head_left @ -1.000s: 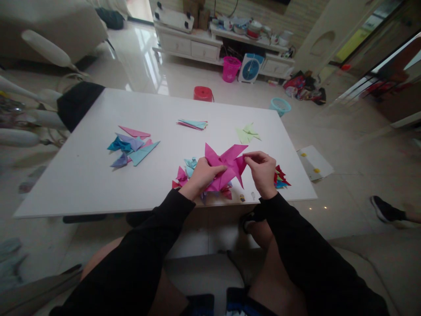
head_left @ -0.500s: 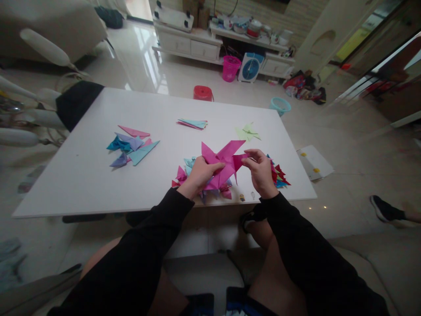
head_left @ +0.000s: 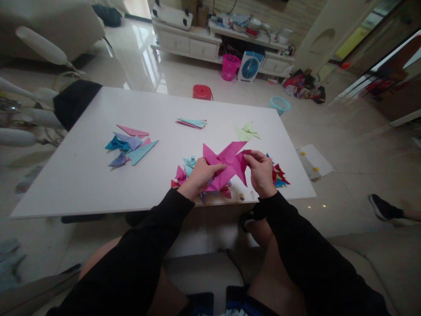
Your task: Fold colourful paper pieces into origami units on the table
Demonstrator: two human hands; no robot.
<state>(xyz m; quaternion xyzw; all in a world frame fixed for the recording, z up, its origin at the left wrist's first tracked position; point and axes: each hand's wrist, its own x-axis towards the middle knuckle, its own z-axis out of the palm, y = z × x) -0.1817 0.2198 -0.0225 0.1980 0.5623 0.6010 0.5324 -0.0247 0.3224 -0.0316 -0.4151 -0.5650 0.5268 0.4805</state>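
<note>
Above the near edge of the white table (head_left: 88, 184), a pink origami pinwheel (head_left: 226, 164) with pointed flaps is held between both hands. My left hand (head_left: 202, 175) grips its left side, the thumb lying flat near the middle. My right hand (head_left: 261, 171) pinches a flap at its right edge between thumb and fingertips. Beneath the pinwheel, partly hidden, lies a heap of folded paper pieces (head_left: 180, 174) in pink, light blue and purple. Just right of my right hand is a smaller pile of red, green and blue folded paper (head_left: 280, 176).
At the table's left lie blue, purple and pink folded papers (head_left: 131, 147). A flat stack of folded strips (head_left: 191, 123) sits toward the far edge, with a pale green pinwheel (head_left: 247, 131) to its right. A red stool (head_left: 202, 92) and a blue basket (head_left: 279, 104) stand beyond the table.
My right hand has shifted its hold on the right flap, which now points differently. The lower right point of the pinwheel has spread out flatter. My left hand keeps its grip.
</note>
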